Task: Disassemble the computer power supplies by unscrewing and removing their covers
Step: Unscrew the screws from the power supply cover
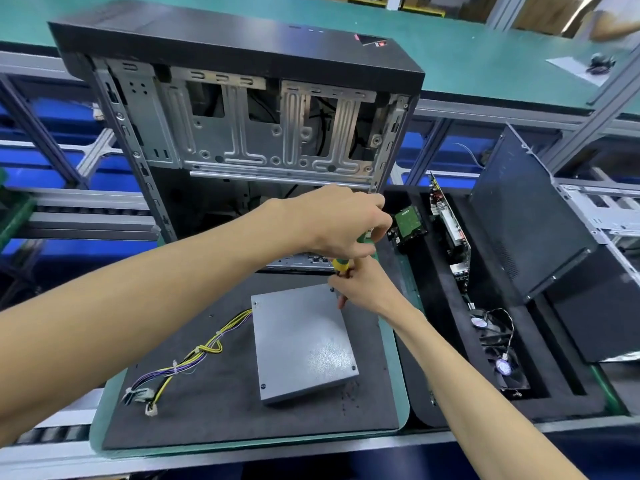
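A grey metal power supply (303,344) lies flat on a dark foam mat (214,410), its yellow and purple cable bundle (187,362) trailing to the left. My left hand (341,223) grips the top of a green and yellow screwdriver (341,265) held upright over the supply's far right corner. My right hand (363,289) is just below it, fingers pinching the screwdriver's lower part near the corner screw. The tip is hidden by my fingers. Other cover screws show at the near corners.
An opened black computer case (242,133) stands behind the mat. To the right, a black foam tray (561,382) holds a hard drive (408,226), a circuit card (450,233), fans (502,365) and a black side panel (530,216). A green bench runs behind.
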Demonstrator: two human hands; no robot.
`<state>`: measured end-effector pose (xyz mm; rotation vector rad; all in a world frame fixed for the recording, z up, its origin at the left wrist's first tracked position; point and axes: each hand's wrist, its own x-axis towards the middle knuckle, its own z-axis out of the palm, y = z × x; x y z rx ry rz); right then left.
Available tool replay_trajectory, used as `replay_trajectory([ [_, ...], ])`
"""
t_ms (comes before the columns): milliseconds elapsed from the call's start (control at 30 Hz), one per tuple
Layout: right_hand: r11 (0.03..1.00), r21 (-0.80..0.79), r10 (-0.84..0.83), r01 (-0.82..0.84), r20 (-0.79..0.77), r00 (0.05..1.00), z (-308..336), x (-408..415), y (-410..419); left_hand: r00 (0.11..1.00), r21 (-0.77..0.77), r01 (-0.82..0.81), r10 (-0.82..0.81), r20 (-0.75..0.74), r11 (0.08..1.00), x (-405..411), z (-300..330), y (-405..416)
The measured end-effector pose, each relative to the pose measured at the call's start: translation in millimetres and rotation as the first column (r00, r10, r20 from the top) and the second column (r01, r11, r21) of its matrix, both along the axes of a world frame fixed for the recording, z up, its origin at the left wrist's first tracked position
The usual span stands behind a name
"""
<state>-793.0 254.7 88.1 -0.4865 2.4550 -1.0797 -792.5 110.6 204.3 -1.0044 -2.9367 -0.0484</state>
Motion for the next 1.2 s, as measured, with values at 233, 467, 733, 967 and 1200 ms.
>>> replay_trajectory([
  [233,0.998,-0.001,-0.062,0.062,-0.062,0.996,-6,5,-2,1.000,0.039,-0.007,0.008,-0.029,0.999,-1,-4,2],
  [467,0.994,-0.050,-0.102,0.100,-0.046,0.994,-7,7,-2,0.998,0.091,0.053,-0.052,-0.018,0.994,-1,-4,7],
  [733,0.997,-0.055,-0.061,0.060,-0.016,0.998,-4,4,2,0.999,0.105,0.019,-0.015,-0.041,0.994,-7,-5,5],
  [967,0.971,-0.193,-0.118,0.143,0.132,0.984,-6,5,2,0.974,0.551,-0.228,0.186,0.132,0.803,6,-16,3],
  [1200,0.983,-0.136,-0.113,0.121,0.064,0.992,-12,9,6,0.836,0.387,-0.474,0.267,0.479,0.791,31,-124,-32],
])
